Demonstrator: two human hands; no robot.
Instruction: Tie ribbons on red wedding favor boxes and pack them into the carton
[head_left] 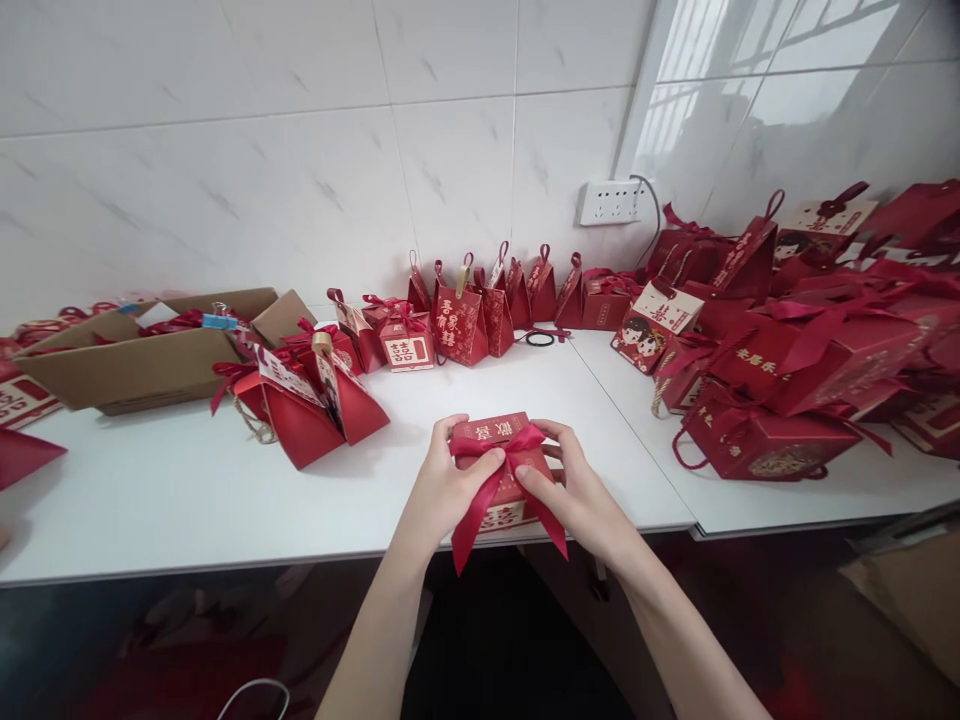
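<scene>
A small red gift box point(501, 425) with light lettering rests at the front edge of the white table, a red ribbon bow point(480, 508) tied across its top. My left hand point(456, 480) wraps round the box's left side, its thumb lying on the ribbon beside the knot. On the other side my right hand point(571, 485) grips the box, thumb pressed by the knot and fingers along the right face. Both ribbon tails hang down over the box's near side. The fingertips behind the box are partly hidden.
Several red gift boxes point(461, 325) line the wall. Two peaked boxes point(300, 420) stand at left, near a cardboard carton point(127, 370) of ribbons. A large pile of red boxes point(780, 440) covers the right. The white table point(187, 510) ends just before me; a power strip point(611, 203) is on the wall.
</scene>
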